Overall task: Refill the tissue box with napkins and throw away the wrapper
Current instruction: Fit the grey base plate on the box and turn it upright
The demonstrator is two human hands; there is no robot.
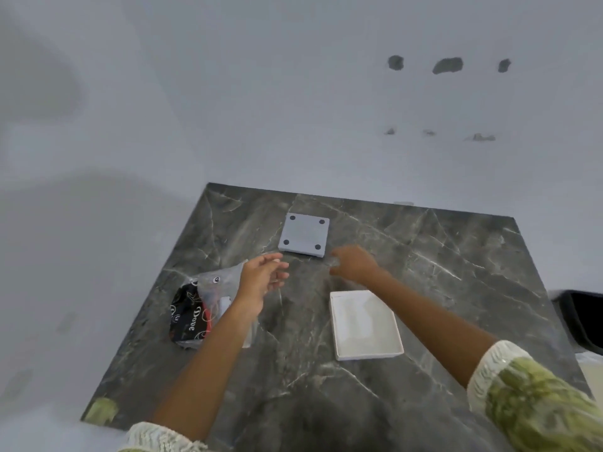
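A grey square tissue box [304,235] lies upside down at the back of the table, with four black feet showing. A shallow white lid or tray [365,324] sits nearer, to the right of centre. At the left lies a clear plastic wrapper [208,282] with a black printed napkin pack [187,316] inside. My left hand [262,282] hovers over the wrapper's right side, fingers spread and holding nothing. My right hand [354,264] is just in front of the box's near right corner. Its fingers are curled and blurred, so any grasp is unclear.
Everything rests on a dark marble table [440,288] against a pale wall. A black bin [579,321] stands off the table's right edge. A greenish scrap [102,410] sits at the near left corner.
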